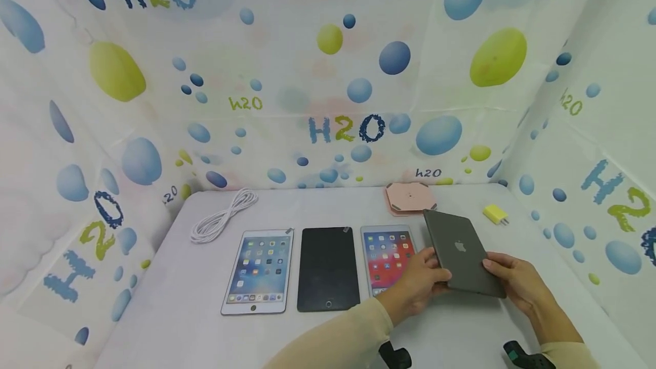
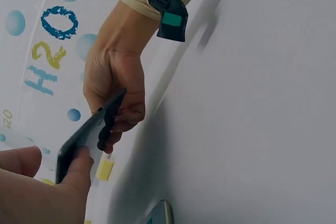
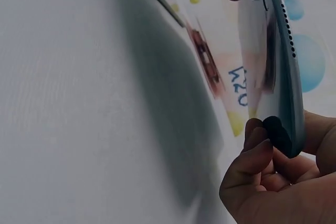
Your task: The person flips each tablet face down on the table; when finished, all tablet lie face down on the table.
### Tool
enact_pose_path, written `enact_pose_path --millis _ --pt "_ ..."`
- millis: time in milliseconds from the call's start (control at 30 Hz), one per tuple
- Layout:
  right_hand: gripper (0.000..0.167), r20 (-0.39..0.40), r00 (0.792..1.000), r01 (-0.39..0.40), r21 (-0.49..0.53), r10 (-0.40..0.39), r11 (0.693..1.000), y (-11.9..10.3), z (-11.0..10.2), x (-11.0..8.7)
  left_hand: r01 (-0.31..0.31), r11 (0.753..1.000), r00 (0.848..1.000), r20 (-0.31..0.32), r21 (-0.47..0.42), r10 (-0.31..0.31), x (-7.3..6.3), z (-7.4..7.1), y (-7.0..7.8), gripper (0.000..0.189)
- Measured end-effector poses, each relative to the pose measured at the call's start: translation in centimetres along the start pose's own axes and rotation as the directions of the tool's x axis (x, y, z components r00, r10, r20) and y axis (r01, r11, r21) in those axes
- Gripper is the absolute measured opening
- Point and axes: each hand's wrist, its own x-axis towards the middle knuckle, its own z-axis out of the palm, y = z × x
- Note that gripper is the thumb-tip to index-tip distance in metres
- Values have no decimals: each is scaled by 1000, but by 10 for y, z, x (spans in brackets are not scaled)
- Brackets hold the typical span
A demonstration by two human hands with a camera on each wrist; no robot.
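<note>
Both hands hold a dark grey tablet above the right part of the table, its back with an apple logo facing up in the head view. The left hand pinches its lower left edge, thumb on the back. At the right edge, the right hand grips it between thumb and fingers. In the right wrist view the tablet appears nearly edge-on, fingertips touching its glossy screen side. Just left of it lies a white tablet with a red and blue screen, partly covered by the left hand.
Further left lie a black tablet with a dark screen and a white tablet with a lit screen. A coiled white cable, a pink octagonal piece and a yellow charger plug lie on the white table behind.
</note>
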Motion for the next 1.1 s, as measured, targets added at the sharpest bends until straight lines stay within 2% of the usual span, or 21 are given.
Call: enact_pose_path --millis 167,333,467,600,733,867,967,1100 --pt "41 -23 1000 16 -84 -18 996 3 -6 2 57 998 998 -6 5 -57 -1 -3 2 48" --pt "49 -35 999 31 -172 -37 985 3 -9 5 107 994 993 -49 7 -106 2 -4 -2 56" --pt "62 -42 998 34 -247 -46 969 1 -10 8 127 992 991 -36 -29 -128 4 -4 -7 58" --pt "67 -59 997 37 -323 -59 946 -2 -10 9 137 989 990 -30 -63 -140 5 -1 -9 67" --pt "66 -97 992 31 -442 -82 897 -3 -8 8 139 989 989 -39 -58 -141 8 3 -9 73" --pt "66 -125 986 15 -578 -107 816 -3 -6 6 139 988 989 -35 -73 -142 10 6 -7 74" --pt "67 -135 985 -3 -636 -107 771 -5 -3 5 145 986 989 -27 -87 -148 10 6 -6 73" --pt "69 -148 984 -29 -671 -96 741 -8 1 2 153 984 987 -30 -88 -156 9 5 -5 72"
